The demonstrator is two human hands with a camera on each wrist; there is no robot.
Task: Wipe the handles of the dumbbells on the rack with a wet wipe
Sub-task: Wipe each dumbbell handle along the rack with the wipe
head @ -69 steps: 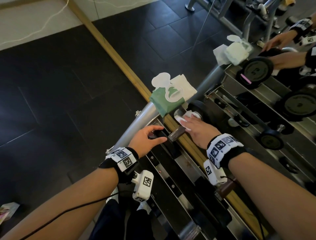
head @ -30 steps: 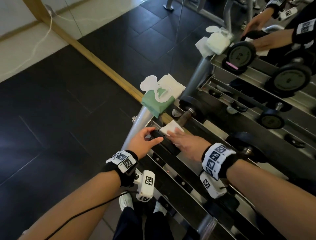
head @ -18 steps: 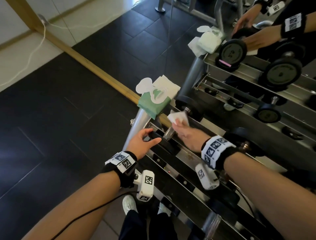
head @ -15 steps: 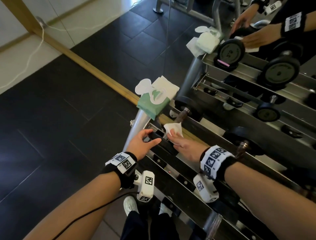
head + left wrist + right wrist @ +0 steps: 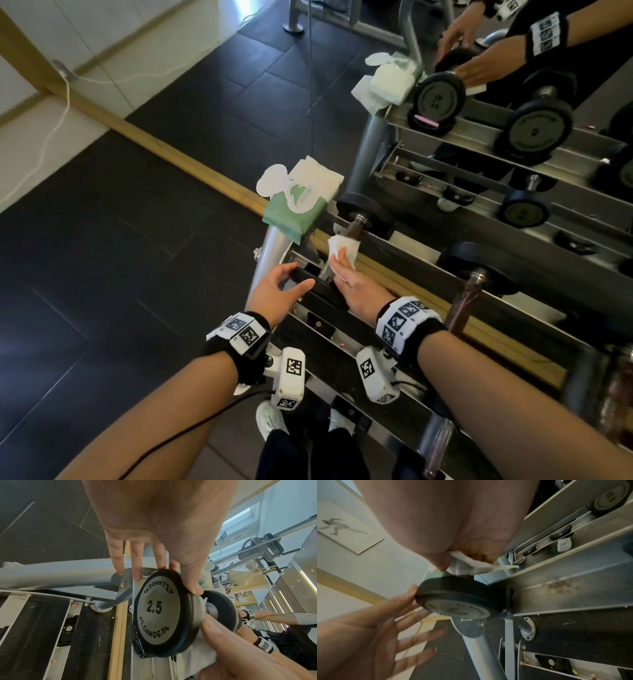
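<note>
A small black dumbbell marked 2.5 lies at the left end of the steel rack. My left hand rests on its near head, thumb and forefinger straight on the rim and the other fingers spread clear of it. My right hand grips a white wet wipe wrapped round the middle of the handle. In the right wrist view the wipe is bunched between thumb and fingers just above the head. The far head sits by the mirror.
A green wet wipe pack with its lid open lies on the rack's top corner. A second dumbbell with a brown handle sits to the right. A mirror behind the rack reflects it all, edged by a wooden frame. Dark tiled floor lies left.
My right hand has slid the wipe back and forth along the handle between the two heads. My left hand has stayed on the near head.
</note>
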